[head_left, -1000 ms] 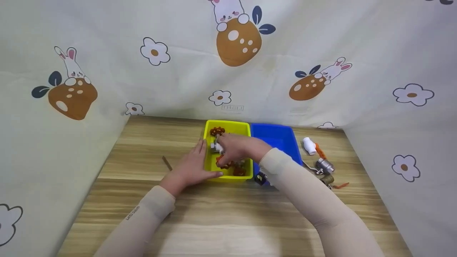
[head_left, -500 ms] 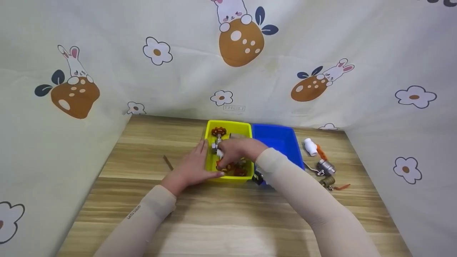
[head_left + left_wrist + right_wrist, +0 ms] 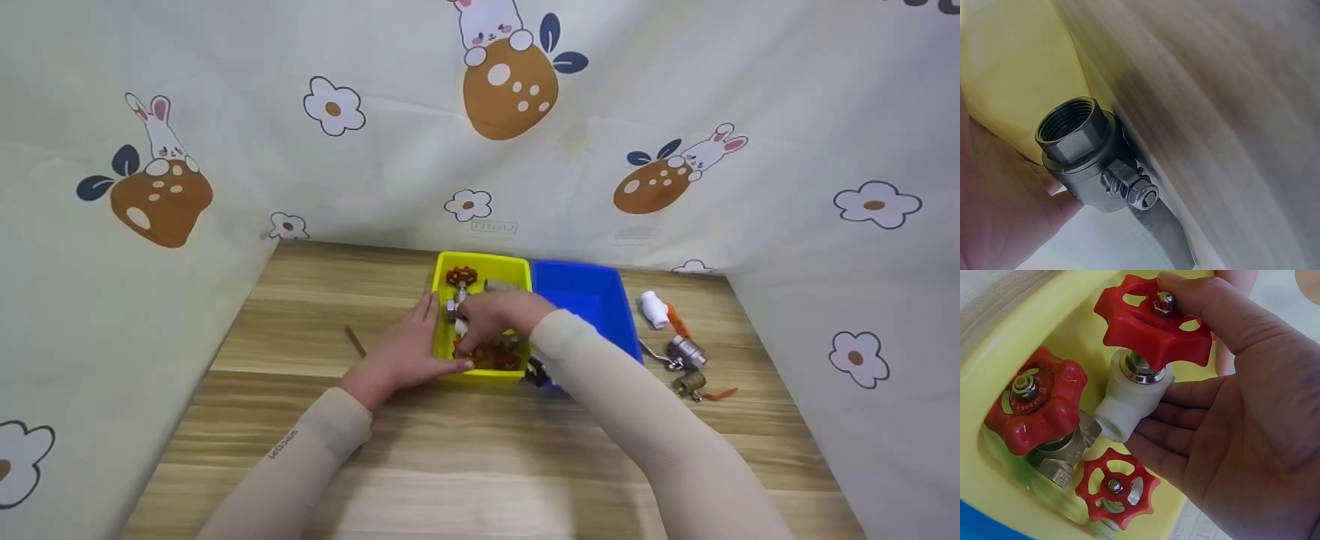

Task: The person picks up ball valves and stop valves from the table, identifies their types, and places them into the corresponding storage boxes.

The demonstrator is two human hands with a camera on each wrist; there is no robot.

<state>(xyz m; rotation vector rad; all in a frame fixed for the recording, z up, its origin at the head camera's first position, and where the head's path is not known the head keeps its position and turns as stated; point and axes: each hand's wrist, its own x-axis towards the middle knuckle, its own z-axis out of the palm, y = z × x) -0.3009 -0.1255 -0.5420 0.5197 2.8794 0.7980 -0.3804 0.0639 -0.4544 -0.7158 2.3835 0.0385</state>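
Observation:
Inside the yellow bin (image 3: 442, 360), my right hand (image 3: 499, 315) grips a white valve (image 3: 1131, 396) with a red handwheel (image 3: 1154, 320). In the right wrist view, the thumb lies on the wheel and the fingers curl behind the white body. Two other red-wheeled valves lie beside it, one a metal valve (image 3: 1044, 405). With fingers extended, my left hand (image 3: 405, 349) rests against the bin's left wall. Beneath its palm is a metal ball valve (image 3: 1084, 152) with a flat lever, its threaded opening facing up in the left wrist view; only the lever tip (image 3: 354, 341) shows from above.
A blue bin (image 3: 581, 289) stands against the yellow bin's right side, with a dark-handled item (image 3: 536, 371) near its front. To the right lie a white valve (image 3: 653, 309) with an orange handle, a silver valve (image 3: 686, 351) and a brass valve (image 3: 688, 384). Patterned cloth surrounds the wooden table (image 3: 450, 465).
My right hand has shifted slightly inside the yellow bin, and its sleeve has moved a little left, showing more of the blue bin. The left hand stays against the bin.

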